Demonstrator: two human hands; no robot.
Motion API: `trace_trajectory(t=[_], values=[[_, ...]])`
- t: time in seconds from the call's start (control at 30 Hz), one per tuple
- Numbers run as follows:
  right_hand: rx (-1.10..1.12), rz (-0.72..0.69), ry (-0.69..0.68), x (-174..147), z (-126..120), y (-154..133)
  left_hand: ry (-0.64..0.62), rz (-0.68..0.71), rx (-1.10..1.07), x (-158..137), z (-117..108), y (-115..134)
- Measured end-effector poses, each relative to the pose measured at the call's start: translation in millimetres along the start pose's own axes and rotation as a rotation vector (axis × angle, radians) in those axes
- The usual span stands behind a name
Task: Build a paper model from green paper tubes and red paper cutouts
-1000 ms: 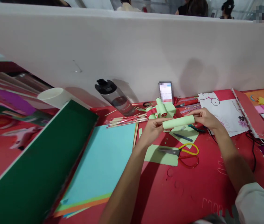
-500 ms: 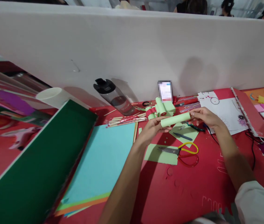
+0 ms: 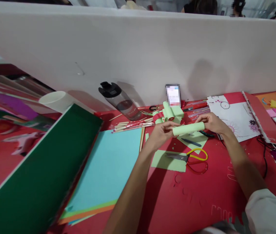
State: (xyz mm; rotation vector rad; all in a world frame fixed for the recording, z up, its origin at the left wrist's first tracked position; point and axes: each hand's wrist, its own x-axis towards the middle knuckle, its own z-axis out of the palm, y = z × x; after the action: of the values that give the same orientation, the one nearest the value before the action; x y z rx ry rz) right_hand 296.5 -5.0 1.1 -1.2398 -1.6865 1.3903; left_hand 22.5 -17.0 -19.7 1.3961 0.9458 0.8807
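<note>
A pale green paper tube [image 3: 188,129] is held level above the red table, one end at each hand. My left hand [image 3: 163,132] grips its left end between thumb and fingers. At the other end, the fingers of my right hand [image 3: 209,123] are closed on the tube's far edge. Beneath it lie a green paper sheet [image 3: 169,161], scissors [image 3: 186,158] with yellow and red handles, and a dark blue pen [image 3: 191,142] on another green piece. Behind my hands stands a model of rolled green paper [image 3: 174,112].
A phone [image 3: 173,94] leans on the white partition [image 3: 138,55]. To the left are a water bottle [image 3: 122,102], thin sticks [image 3: 133,125], a stack of coloured paper [image 3: 106,165] and a tall green board [image 3: 43,172]. Printed white paper [image 3: 235,118] lies on the right.
The paper tube has shifted a little to the right and slightly down. My left-hand fingers, stretched beneath the tube before, now grip its left end.
</note>
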Motion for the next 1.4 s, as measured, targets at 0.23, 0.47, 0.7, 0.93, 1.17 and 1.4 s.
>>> trace_trajectory(t=[0.23,0.47,0.7,0.93,1.17,1.4], values=[[-0.005,-0.038,-0.242,4,11,9,-0.259,0.094,0.108,-5,2,1],[-0.011,0.003,-0.157,2,11,6,-0.143,0.106,0.140,-3,-2,0],[-0.107,0.120,0.002,1,12,-3,0.157,0.098,0.240,5,-3,-13],[-0.177,0.129,0.036,-5,6,-13,0.135,0.071,0.210,6,-6,-15],[-0.318,0.076,0.129,-10,-5,-11,0.165,0.087,0.292,3,-5,-7],[-0.336,-0.053,0.180,-12,-17,-11,0.037,0.130,0.419,-1,-9,-4]])
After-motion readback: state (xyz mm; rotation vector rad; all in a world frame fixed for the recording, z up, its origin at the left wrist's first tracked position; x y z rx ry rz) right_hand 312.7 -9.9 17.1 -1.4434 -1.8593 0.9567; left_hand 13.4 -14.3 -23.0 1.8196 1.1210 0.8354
